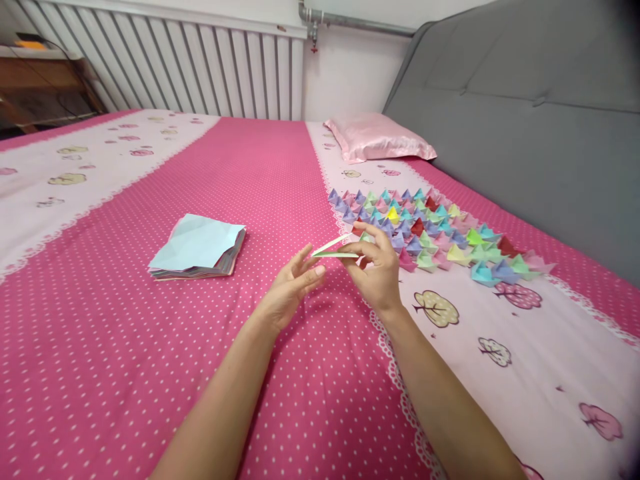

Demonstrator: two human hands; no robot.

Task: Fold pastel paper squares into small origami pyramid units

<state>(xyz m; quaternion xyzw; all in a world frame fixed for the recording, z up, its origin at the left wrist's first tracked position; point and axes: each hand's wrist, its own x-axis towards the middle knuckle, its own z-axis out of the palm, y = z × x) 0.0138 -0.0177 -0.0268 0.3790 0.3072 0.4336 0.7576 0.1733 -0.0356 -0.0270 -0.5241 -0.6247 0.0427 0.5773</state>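
Over the pink bedspread, my right hand (373, 273) grips a piece of pale green folded paper (327, 253) by its right end. The paper is creased on the left, and its two layers spread apart towards the right like a narrow V. My left hand (295, 283) is at the creased end, fingers apart, thumb below the paper; whether a fingertip touches it I cannot tell. To the left lies a stack of square paper sheets (197, 243) with a light blue one on top. Many small folded paper boats (417, 227) in mixed colours stand in rows on the right.
A pink pillow (380, 137) lies at the far side of the bedspread (260, 180). The grey padded headboard (525, 100) rises on the right. Behind the bed are a white radiator (200, 63) and a pipe (360, 21). A wooden table (43, 83) stands far left.
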